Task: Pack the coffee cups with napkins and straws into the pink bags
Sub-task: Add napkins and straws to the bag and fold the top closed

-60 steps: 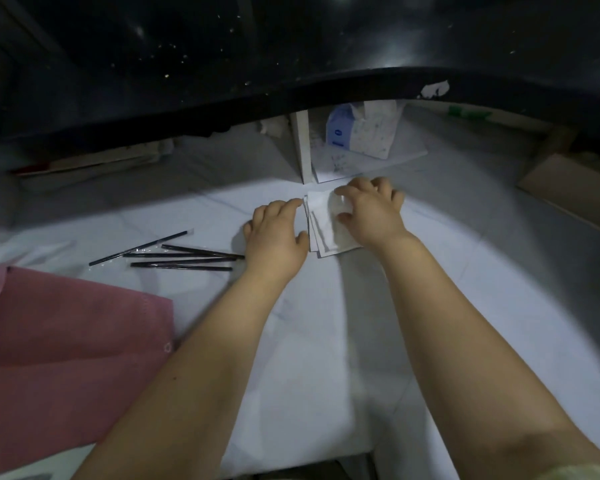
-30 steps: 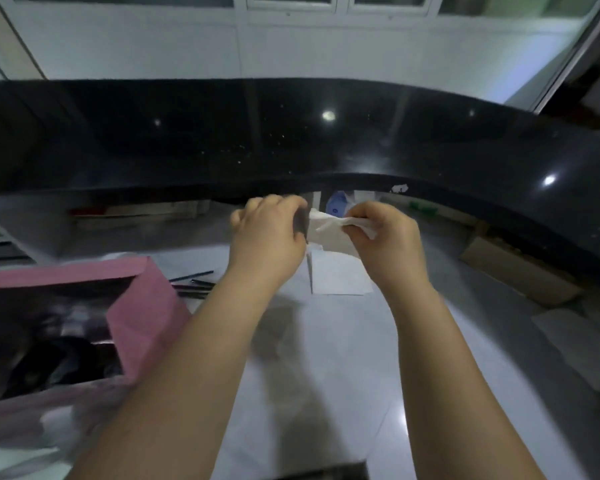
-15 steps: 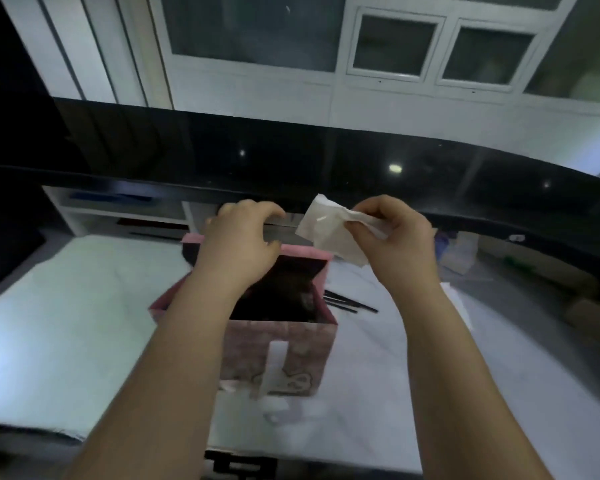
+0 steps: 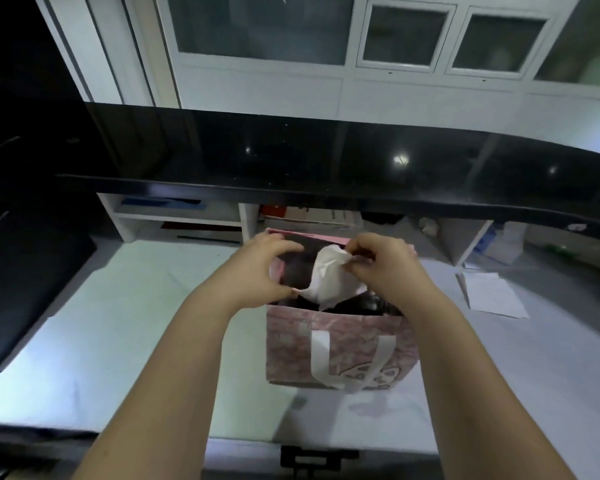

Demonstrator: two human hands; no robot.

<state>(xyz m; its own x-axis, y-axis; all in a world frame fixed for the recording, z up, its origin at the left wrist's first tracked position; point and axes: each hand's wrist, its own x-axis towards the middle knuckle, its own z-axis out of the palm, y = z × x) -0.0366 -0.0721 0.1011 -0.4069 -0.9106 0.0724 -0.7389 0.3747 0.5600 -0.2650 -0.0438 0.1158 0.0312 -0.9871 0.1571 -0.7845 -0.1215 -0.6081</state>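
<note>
Pink bag standing upright on the pale table, white handles hanging down its near face, mouth open. Hovering over that mouth, left hand pinching the lower corner of a crumpled white napkin, right hand pinching its upper edge, napkin sitting partly inside the bag's opening. Lying farther right on the table, loose white sheets; running beyond, black counter ledge.

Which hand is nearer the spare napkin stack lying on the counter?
Right. The right hand is over the pink bag's mouth, on the side towards the napkin stack; the left hand is at the bag's far side.
</note>
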